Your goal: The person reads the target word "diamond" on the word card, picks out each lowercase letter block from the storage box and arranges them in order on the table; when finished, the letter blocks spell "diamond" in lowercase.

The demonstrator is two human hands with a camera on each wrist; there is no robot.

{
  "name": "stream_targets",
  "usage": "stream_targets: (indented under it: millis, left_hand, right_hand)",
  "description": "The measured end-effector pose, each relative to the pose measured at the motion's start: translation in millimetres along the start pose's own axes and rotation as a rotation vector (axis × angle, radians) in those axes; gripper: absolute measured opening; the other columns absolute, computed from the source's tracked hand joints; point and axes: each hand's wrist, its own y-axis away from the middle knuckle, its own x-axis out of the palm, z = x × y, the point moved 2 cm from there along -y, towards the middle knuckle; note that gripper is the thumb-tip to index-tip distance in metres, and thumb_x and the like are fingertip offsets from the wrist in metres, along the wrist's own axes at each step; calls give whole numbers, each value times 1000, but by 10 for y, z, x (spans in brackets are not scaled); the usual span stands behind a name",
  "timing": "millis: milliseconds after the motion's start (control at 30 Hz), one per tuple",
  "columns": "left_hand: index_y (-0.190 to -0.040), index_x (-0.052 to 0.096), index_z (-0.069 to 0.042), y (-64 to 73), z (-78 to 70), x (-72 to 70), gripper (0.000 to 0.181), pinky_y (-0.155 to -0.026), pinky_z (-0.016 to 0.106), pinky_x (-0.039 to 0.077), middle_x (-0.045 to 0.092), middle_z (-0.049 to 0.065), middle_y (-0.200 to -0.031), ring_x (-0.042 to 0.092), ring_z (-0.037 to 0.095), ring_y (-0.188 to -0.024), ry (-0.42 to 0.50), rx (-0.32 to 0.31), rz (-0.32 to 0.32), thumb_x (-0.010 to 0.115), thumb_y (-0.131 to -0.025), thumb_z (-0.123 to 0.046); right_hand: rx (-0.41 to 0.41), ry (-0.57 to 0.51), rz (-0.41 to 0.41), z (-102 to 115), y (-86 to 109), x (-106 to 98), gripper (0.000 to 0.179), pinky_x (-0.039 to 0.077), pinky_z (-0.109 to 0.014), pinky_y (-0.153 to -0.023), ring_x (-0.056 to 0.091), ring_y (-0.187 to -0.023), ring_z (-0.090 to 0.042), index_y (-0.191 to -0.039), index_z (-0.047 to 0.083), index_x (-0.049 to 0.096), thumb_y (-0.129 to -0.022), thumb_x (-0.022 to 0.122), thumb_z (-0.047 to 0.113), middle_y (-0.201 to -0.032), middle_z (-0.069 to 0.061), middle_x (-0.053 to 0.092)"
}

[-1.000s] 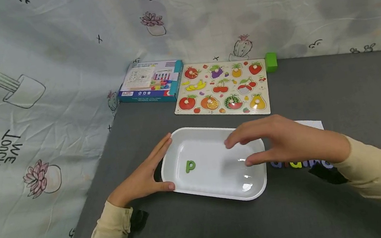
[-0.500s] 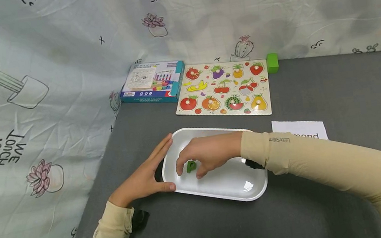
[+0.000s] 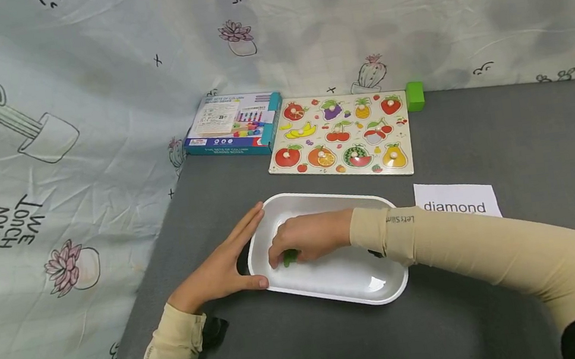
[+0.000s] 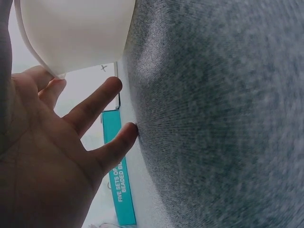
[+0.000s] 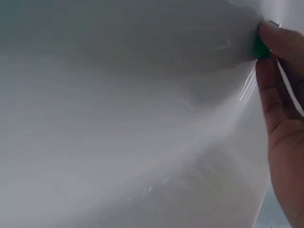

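Observation:
A white tray point(image 3: 356, 297) lies on the grey table, with my left hand point(image 3: 218, 275) at its left end. The left fingers are spread along that end and the thumb touches the near rim. In the left wrist view the left hand point(image 4: 52, 142) has some fingertips against the tray's rim point(image 4: 58, 75). My right hand point(image 3: 313, 236) reaches down into the tray and pinches a green letter p point(image 3: 290, 257), partly hidden by the fingers. The right wrist view has the green letter point(image 5: 261, 49) between thumb and fingertip of the right hand point(image 5: 285, 109).
Behind the tray lie a fruit puzzle board point(image 3: 338, 137) and a teal-edged box point(image 3: 232, 125). A green block point(image 3: 415, 96) stands beside the board. To the right, a paper reading "diamond" point(image 3: 457, 197) is partly covered by the right sleeve. A printed curtain point(image 3: 110, 93) hangs behind.
My right hand has moved left across the tray, lowered onto the green letter and closed its fingers on it. The left hand has stayed at the tray's left end.

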Motion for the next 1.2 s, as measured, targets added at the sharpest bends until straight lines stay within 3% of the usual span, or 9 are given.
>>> stream_targets:
  millis: [367, 500, 600, 767, 967, 1033, 1100, 1200]
  left_hand:
    - [-165, 7, -25, 0, 8, 13, 118, -112, 60, 29, -1, -8, -170, 11, 19, -153, 4, 5, -5, 74, -78, -65]
    - [-165, 6, -26, -2, 16, 26, 117, -111, 61, 30, -2, -8, -170, 11, 19, -153, 11, 1, -6, 77, -79, -61]
    - [-165, 6, -27, -2, 16, 35, 118, -112, 60, 30, -2, -10, -170, 12, 18, -153, 13, -14, -4, 82, -79, -55]
    - [-165, 7, -28, 9, 2, 31, 120, -113, 59, 29, -1, -10, -170, 12, 18, -153, 8, -24, -10, 85, -78, -50]
    - [-165, 9, -29, -3, -7, 10, 121, -113, 59, 29, 1, -11, -170, 15, 17, -152, -4, -20, -23, 87, -76, -51]
    - [-165, 8, -28, -2, -2, 12, 120, -113, 59, 29, 0, -10, -170, 14, 17, -153, -1, -17, -18, 86, -76, -51]
    - [-165, 9, -27, 0, 3, 13, 120, -112, 59, 30, 0, -10, -170, 14, 17, -153, 4, -15, -15, 85, -77, -52]
    - [-165, 9, -25, 2, 2, 14, 119, -112, 60, 30, 0, -10, -170, 14, 18, -153, 15, -13, -15, 82, -77, -57]
  right_hand:
    - [13, 107, -6, 87, 80, 6, 37, 42, -17, -84, 54, -91, -7, -122, 17, 72, -89, 78, 3, -99, 5, 60]
    - [27, 76, -38, 213, 167, -135, 36, 44, -16, -81, 54, -87, -4, -124, 17, 71, -90, 79, 7, -101, 4, 59]
    - [34, 40, -106, 373, 312, -313, 37, 47, -17, -83, 56, -90, -4, -127, 17, 70, -92, 77, 9, -111, 5, 62]
    - [0, -5, -264, 694, 800, -531, 40, 51, -20, -84, 61, -99, -2, -132, 18, 68, -94, 74, 7, -124, 9, 66]
    - [-35, 21, -518, 902, 1574, -503, 35, 51, -17, -79, 63, -95, -2, -130, 18, 68, -96, 73, 10, -117, 12, 69]
    - [36, 43, -591, 926, 1838, -468, 32, 51, -16, -77, 64, -94, -1, -128, 22, 68, -97, 73, 16, -115, 14, 68]
    - [143, 79, -655, 936, 2091, -430, 37, 53, -16, -73, 65, -91, 0, -125, 25, 68, -92, 78, 12, -114, 16, 67]
    - [382, 132, -744, 925, 2452, -330, 56, 54, -15, -69, 67, -87, 0, -117, 27, 70, -74, 88, -4, -107, 15, 67]
